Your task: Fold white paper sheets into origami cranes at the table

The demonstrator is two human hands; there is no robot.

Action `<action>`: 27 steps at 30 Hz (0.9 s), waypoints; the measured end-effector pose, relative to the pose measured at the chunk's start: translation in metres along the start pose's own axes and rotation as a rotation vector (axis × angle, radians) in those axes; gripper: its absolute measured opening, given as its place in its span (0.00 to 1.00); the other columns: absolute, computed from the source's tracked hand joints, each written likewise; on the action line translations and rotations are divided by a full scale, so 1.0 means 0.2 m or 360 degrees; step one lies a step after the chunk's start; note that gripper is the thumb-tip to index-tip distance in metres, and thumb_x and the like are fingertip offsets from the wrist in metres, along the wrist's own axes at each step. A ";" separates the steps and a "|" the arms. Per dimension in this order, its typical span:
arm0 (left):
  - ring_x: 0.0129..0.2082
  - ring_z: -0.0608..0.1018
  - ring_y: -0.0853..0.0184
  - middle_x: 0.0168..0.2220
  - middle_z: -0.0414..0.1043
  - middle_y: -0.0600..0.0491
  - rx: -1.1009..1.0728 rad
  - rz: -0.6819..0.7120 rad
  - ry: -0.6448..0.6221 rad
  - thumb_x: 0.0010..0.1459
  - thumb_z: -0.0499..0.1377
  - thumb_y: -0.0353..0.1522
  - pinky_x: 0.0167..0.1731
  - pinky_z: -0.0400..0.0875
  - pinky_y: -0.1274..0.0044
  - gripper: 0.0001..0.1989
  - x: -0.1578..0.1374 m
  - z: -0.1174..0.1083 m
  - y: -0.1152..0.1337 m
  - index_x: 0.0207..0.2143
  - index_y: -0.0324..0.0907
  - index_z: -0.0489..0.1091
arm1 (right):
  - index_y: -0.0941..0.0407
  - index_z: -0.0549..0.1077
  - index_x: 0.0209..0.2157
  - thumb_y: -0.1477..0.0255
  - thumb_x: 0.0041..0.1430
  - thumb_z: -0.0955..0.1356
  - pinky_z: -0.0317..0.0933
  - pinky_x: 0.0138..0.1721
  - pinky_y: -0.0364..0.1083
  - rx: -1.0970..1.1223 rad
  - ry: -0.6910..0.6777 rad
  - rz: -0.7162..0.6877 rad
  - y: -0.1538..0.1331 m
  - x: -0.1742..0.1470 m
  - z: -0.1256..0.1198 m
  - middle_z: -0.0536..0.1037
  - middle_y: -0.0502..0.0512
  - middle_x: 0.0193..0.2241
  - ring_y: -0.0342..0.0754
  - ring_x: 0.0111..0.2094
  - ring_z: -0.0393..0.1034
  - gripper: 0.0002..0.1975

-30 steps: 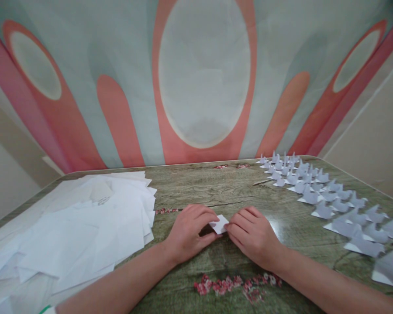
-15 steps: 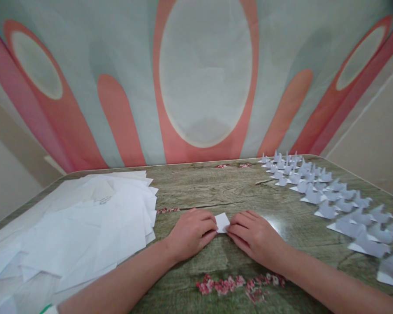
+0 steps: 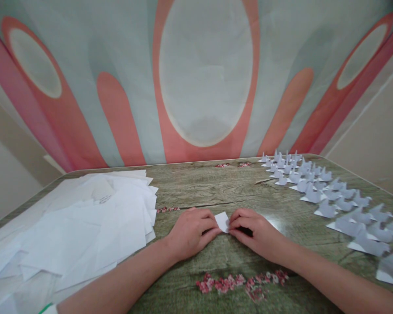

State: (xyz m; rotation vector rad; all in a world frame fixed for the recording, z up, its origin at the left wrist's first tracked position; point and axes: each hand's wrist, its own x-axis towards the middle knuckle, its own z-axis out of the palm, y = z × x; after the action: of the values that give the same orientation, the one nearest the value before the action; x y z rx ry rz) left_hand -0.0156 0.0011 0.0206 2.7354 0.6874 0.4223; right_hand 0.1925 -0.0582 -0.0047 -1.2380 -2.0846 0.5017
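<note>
Between my hands, over the middle of the table, is a small folded piece of white paper (image 3: 222,221). My left hand (image 3: 194,231) grips its left side, the thumb at the lower edge and the fingers curled behind. On the opposite side, my right hand (image 3: 250,227) pinches the right edge between thumb and fingertips, leaving a dark gap under the curled fingers. My fingers cover both side corners of the paper, and its finer folds are too small to make out.
A spread pile of white paper sheets (image 3: 81,226) covers the left of the wood-patterned table (image 3: 190,187). Rows of folded white paper birds (image 3: 325,208) stand along the right side. Behind the table hangs a pink and grey-green backdrop (image 3: 206,152).
My right hand's fingers have lifted and arched, with its thumb lower and a gap now showing. My left thumb has slid a little to the right along the paper's lower edge.
</note>
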 end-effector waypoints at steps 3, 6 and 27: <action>0.35 0.72 0.68 0.34 0.72 0.53 -0.0035 -0.0054 0.0017 0.60 0.51 0.34 0.37 0.62 0.76 0.10 0.00 0.01 0.00 0.33 0.43 0.72 | 0.55 0.73 0.29 0.76 0.56 0.65 0.61 0.37 0.46 0.0122 -0.0002 0.0106 -0.01 0.01 0.00 0.73 0.53 0.31 0.45 0.34 0.67 0.06; 0.35 0.72 0.68 0.34 0.72 0.53 -0.0076 -0.0084 0.0041 0.60 0.51 0.33 0.36 0.63 0.77 0.10 0.01 0.02 0.00 0.32 0.42 0.71 | 0.56 0.73 0.28 0.77 0.56 0.64 0.61 0.37 0.45 0.0178 0.0021 0.0179 0.01 0.03 0.01 0.72 0.52 0.30 0.45 0.33 0.67 0.06; 0.32 0.71 0.68 0.32 0.69 0.52 -0.0183 -0.0195 0.0114 0.58 0.52 0.30 0.34 0.64 0.78 0.08 0.02 0.04 0.01 0.30 0.41 0.70 | 0.56 0.73 0.28 0.79 0.52 0.66 0.61 0.40 0.45 0.0338 -0.0172 0.0209 0.03 0.09 -0.05 0.72 0.51 0.32 0.44 0.35 0.67 0.06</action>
State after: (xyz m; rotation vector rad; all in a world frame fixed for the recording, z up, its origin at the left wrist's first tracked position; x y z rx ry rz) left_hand -0.0077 -0.0005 0.0157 2.5653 0.8181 0.5165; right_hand 0.1974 -0.0398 0.0033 -1.2507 -1.9853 0.8442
